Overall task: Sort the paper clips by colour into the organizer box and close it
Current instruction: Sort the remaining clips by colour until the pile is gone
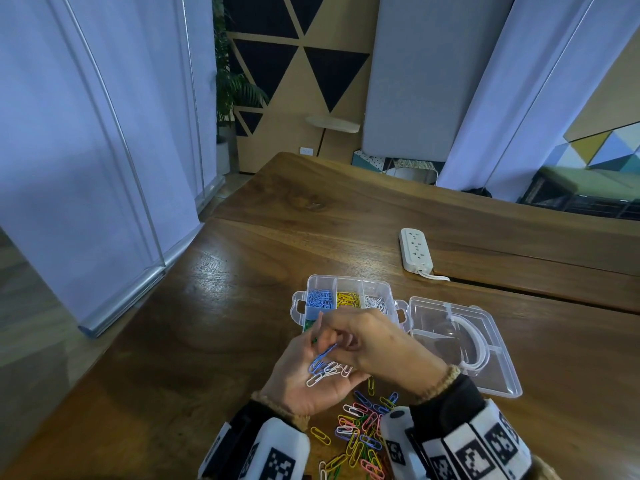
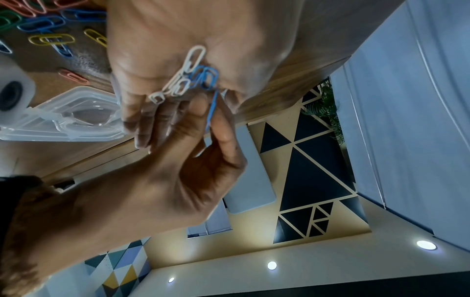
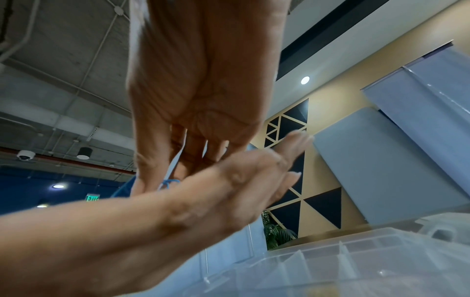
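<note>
My left hand [image 1: 301, 382] lies palm up over the table, carrying a few white and blue paper clips [image 1: 327, 372] [image 2: 188, 76] in its palm. Just above it, my right hand [image 1: 346, 341] pinches one blue clip [image 1: 325, 353] [image 2: 213, 106] between thumb and fingertips, lifted off the palm. The clear organizer box [image 1: 391, 292] stands open right behind the hands, with blue, yellow and white clips in its far compartments. My hands cover its near row, where a bit of green shows. A pile of loose mixed-colour clips [image 1: 360, 434] lies on the table between my wrists.
The box's clear lid [image 1: 498, 368] is folded flat to the right of the box. A white power strip [image 1: 415, 251] lies farther back on the wooden table [image 1: 207, 341]. Tall white panels stand past the table's left edge.
</note>
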The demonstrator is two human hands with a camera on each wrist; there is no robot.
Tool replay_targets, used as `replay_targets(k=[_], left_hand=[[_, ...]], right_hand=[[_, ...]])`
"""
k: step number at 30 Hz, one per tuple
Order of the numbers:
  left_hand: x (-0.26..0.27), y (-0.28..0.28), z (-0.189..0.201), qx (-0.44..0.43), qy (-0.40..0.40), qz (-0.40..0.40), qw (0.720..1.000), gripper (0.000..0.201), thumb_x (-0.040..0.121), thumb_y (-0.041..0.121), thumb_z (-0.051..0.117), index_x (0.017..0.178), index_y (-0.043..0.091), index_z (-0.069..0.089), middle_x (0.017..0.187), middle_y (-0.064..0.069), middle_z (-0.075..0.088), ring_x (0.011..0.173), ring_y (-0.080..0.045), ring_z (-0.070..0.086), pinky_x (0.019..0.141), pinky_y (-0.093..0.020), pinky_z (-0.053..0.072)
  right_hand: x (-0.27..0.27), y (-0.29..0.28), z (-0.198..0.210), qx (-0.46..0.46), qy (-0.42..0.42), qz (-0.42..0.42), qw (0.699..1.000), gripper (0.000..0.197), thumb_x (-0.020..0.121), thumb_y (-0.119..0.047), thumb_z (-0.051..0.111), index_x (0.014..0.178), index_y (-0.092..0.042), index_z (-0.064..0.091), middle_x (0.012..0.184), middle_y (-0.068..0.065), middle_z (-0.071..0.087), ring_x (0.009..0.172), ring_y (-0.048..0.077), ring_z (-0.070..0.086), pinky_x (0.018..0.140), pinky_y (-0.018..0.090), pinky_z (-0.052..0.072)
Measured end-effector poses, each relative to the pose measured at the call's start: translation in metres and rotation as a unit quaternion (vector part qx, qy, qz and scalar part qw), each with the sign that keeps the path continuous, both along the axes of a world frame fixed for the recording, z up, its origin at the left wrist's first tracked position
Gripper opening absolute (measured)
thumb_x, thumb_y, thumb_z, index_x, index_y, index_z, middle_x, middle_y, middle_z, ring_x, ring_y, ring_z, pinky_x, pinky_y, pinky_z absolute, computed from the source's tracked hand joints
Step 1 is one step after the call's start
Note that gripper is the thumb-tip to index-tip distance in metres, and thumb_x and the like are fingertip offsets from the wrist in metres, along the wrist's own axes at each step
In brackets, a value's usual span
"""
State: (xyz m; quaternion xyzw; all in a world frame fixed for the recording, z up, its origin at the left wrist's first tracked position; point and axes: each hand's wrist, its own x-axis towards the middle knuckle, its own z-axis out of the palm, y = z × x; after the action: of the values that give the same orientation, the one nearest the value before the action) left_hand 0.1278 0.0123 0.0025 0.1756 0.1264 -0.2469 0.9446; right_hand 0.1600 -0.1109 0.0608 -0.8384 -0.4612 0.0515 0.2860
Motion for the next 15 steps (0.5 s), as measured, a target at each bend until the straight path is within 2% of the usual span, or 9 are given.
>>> replay_targets(k=[2,3,6,8,11,13,14,15], left_hand=[[-0.002,0.000,0.001,0.004,-0.001,-0.012,1.000,0.047,0.103,0.032,0.033,0.113,-0.006,0.058,0.112,-0.026,0.062,0.096,-0.037,0.067,0.083,-0.050,0.055],[-0.003,0.000,0.002,0.005,-0.003,-0.020,1.000,0.048,0.103,0.031,0.033,0.110,-0.007,0.060,0.113,-0.027,0.062,0.097,-0.037,0.067,0.085,-0.051,0.052],[-0.003,-0.001,0.001,0.006,-0.016,-0.021,1.000,0.052,0.100,0.026,0.034,0.086,-0.009,0.070,0.097,-0.025,0.067,0.087,-0.034,0.070,0.082,-0.049,0.053],[-0.003,-0.002,-0.001,0.019,-0.024,-0.025,0.999,0.050,0.096,0.020,0.035,0.077,-0.008,0.072,0.089,-0.023,0.068,0.082,-0.032,0.071,0.078,-0.045,0.055],[-0.003,-0.001,-0.002,0.037,-0.012,-0.029,0.999,0.041,0.088,0.012,0.038,0.080,-0.012,0.070,0.092,-0.026,0.067,0.084,-0.033,0.071,0.075,-0.044,0.058],[0.001,0.001,-0.008,0.026,-0.020,-0.032,0.999,0.041,0.089,0.005,0.034,0.084,-0.017,0.068,0.092,-0.030,0.066,0.085,-0.036,0.070,0.072,-0.044,0.059],[0.002,0.001,-0.010,0.011,-0.042,-0.037,0.998,0.042,0.091,0.001,0.027,0.092,-0.019,0.065,0.097,-0.032,0.065,0.093,-0.038,0.068,0.078,-0.043,0.056],[0.002,0.000,-0.011,0.001,-0.104,-0.029,0.994,0.049,0.093,-0.003,0.014,0.106,-0.020,0.058,0.110,-0.032,0.061,0.108,-0.037,0.061,0.092,-0.044,0.049]], right_hand=[[0.001,0.002,-0.001,-0.010,-0.018,0.014,1.000,0.012,0.078,-0.008,0.069,0.089,-0.012,0.066,0.083,-0.008,0.059,0.083,0.005,0.055,0.075,0.023,0.048],[0.001,0.003,-0.001,-0.015,-0.027,0.023,0.999,0.013,0.077,-0.008,0.069,0.090,-0.011,0.066,0.085,-0.005,0.060,0.085,0.007,0.055,0.077,0.023,0.048],[0.004,0.004,-0.004,-0.027,-0.034,0.044,0.998,0.014,0.077,-0.007,0.069,0.090,-0.010,0.067,0.090,0.001,0.063,0.088,0.011,0.057,0.082,0.030,0.048],[0.005,0.005,-0.004,-0.038,-0.041,0.050,0.997,0.013,0.078,-0.008,0.069,0.091,-0.009,0.068,0.092,0.002,0.063,0.091,0.013,0.057,0.084,0.032,0.048],[0.004,0.007,-0.005,-0.068,-0.057,0.054,0.995,0.014,0.080,-0.014,0.068,0.094,-0.010,0.066,0.096,0.001,0.060,0.096,0.010,0.053,0.088,0.028,0.045],[0.003,0.009,-0.005,-0.084,-0.070,0.057,0.992,0.015,0.081,-0.017,0.067,0.095,-0.012,0.064,0.097,-0.001,0.057,0.098,0.008,0.047,0.089,0.028,0.044],[0.002,0.010,-0.005,-0.092,-0.076,0.058,0.991,0.015,0.082,-0.019,0.066,0.095,-0.014,0.062,0.097,-0.002,0.056,0.099,0.007,0.045,0.088,0.030,0.044],[0.000,0.010,-0.004,-0.101,-0.081,0.059,0.990,0.015,0.083,-0.019,0.065,0.096,-0.014,0.061,0.098,-0.003,0.054,0.100,0.007,0.043,0.088,0.032,0.045]])
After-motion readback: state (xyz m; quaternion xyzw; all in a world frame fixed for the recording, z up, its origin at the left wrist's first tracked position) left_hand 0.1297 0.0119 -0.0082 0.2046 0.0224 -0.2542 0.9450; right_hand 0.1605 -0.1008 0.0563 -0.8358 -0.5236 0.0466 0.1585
